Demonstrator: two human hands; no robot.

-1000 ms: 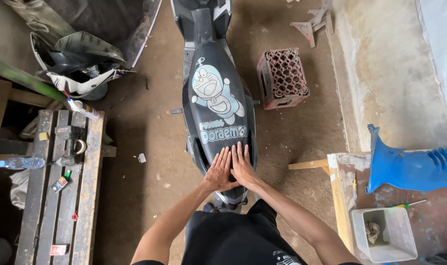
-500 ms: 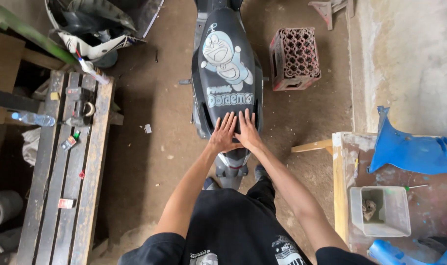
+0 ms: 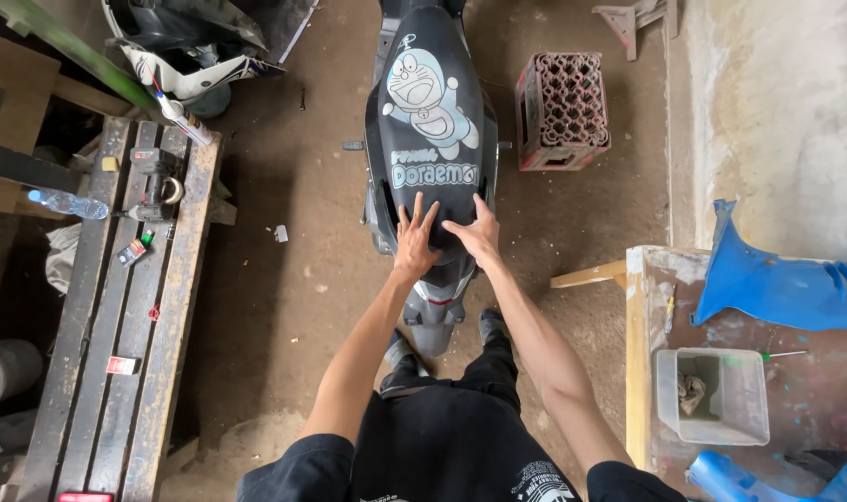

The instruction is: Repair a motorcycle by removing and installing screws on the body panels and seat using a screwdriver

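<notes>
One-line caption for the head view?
Left hand and right hand pressed flat on black scooter seat, red crate beside.

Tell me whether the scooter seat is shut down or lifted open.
Shut. The black seat lies flat along the scooter body, with the left hand and right hand spread flat on its rear end; no storage opening shows beneath.

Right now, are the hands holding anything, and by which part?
Nothing is gripped. Both the left hand and right hand lie flat, fingers spread, on the rear end of the scooter seat.
</notes>
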